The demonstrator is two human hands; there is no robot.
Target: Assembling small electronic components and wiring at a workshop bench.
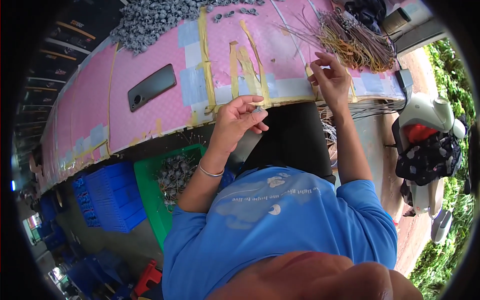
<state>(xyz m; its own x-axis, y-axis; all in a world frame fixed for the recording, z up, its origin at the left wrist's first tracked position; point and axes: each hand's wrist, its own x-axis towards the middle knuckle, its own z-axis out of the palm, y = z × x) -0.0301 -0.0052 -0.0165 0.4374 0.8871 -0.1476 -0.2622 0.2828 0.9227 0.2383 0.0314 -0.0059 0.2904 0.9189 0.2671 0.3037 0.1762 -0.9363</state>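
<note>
Between the thumb and index finger of my left hand (239, 120) is a small grey cap-shaped part (258, 109), held just off the table's near edge. My right hand (331, 80) is raised over the table at the right, with thumb and index finger bent together. Whatever lies in that pinch is too fine to make out. Beyond it rests a bundle of thin wires (350, 42), yellow at the near ends, with loose strands spreading leftward. A large heap of grey cap-shaped parts (150, 22) covers the far left, and a few lie apart from it.
A dark phone (152, 87) lies on the pink, taped table top (125, 117). Below the edge at left stand a green bin (150, 200) with wired grey parts (175, 172) and a blue crate (117, 195). Black cables hang at right, near a pale scooter (425, 117).
</note>
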